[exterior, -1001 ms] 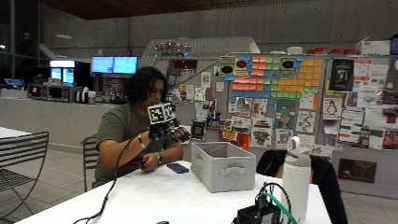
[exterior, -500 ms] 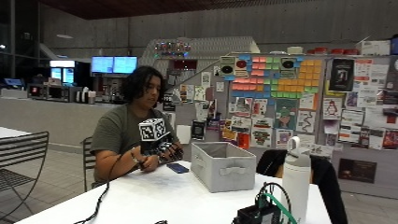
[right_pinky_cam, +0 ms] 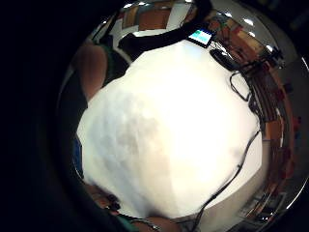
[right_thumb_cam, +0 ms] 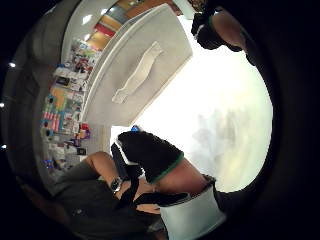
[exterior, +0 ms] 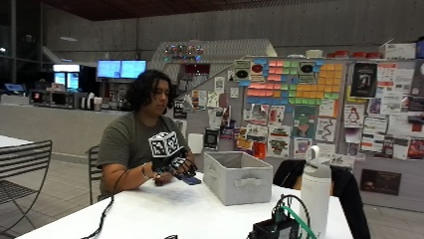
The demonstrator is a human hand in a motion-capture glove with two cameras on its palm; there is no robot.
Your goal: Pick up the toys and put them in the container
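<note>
One gloved right hand (exterior: 173,167) hovers low over the white worktop (exterior: 172,209), just beside the grey fabric container (exterior: 237,177). Whether its fingers are wide or holding anything, I cannot tell. No toy can be made out.

A grey fabric container (exterior: 238,177) stands upright and open-topped on the white table, a loop handle on its near end wall; in the thumb-side palm view (right_thumb_cam: 140,70) its handled wall fills much of the picture
</note>
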